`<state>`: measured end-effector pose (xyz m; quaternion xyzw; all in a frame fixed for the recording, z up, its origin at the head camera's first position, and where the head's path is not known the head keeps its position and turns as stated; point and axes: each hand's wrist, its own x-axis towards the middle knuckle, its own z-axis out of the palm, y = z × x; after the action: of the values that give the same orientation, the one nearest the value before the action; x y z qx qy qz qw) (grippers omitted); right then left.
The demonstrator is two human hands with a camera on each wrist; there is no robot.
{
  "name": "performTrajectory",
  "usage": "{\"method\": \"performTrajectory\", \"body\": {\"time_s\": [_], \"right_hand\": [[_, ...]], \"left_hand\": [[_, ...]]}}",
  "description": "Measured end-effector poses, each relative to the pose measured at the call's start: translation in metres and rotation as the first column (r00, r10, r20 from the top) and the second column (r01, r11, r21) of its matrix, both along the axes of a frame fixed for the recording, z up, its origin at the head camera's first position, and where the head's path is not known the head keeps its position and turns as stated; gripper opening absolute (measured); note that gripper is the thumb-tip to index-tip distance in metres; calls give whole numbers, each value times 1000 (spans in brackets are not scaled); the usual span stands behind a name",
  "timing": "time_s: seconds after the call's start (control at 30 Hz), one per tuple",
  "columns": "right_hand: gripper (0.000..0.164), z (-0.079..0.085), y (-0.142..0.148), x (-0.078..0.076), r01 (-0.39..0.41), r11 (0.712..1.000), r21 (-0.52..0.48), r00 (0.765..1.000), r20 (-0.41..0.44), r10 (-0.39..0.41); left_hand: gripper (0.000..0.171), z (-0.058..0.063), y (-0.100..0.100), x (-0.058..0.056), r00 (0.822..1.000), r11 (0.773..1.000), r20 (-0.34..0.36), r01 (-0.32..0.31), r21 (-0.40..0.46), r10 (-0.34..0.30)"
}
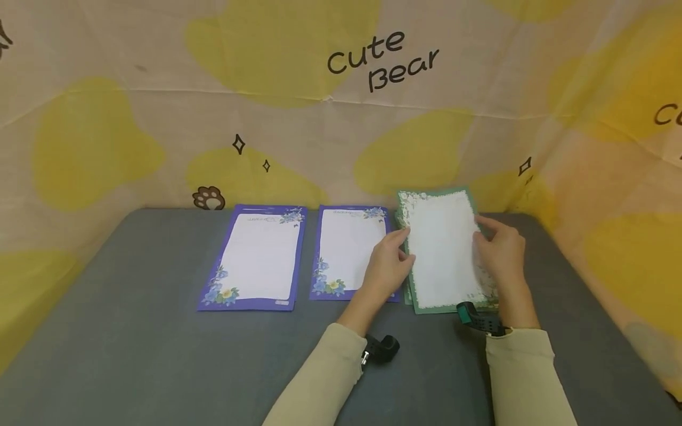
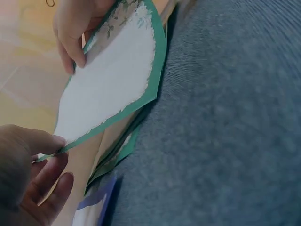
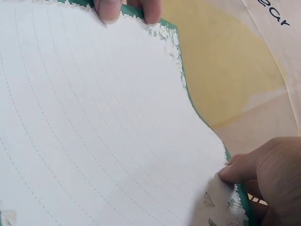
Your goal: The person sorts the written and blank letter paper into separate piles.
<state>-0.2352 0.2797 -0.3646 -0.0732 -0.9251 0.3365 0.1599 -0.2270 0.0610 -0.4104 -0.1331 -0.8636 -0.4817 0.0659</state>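
Observation:
A lined sheet of letter paper (image 1: pixel 442 248) with a green floral border is held between both hands, lifted off the table in the left wrist view. My left hand (image 1: pixel 386 266) pinches its left edge between thumb and fingers. On the opposite edge, my right hand (image 1: pixel 502 251) pinches it the same way; the paper bows slightly in the right wrist view. Beneath it lie more green-bordered sheets (image 2: pixel 115 160), mostly covered in the head view. To the left is a purple-bordered floral sheet (image 1: pixel 346 248), partly behind my left hand.
Another purple-bordered sheet (image 1: pixel 261 257) lies farther left on the grey table (image 1: pixel 149 355). A yellow-patterned cloth (image 1: pixel 298 130) hangs along the table's back and sides. Black camera mounts (image 1: pixel 380 349) sit on both wrists, over the table.

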Motion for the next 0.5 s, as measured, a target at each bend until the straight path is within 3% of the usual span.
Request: {"method": "performTrajectory", "body": {"time_s": [0.3,0.5], "right_hand": [[43,-19,6,-5,-55,994,99,993,108,44],[44,-35,7,-7,-34,994,108,991,132,20]], "left_hand": [[58,-7,1,1,1000,995,27,-3,-102,6],[55,-13,1,0,1000,990,27,-7,-142,11]]}}
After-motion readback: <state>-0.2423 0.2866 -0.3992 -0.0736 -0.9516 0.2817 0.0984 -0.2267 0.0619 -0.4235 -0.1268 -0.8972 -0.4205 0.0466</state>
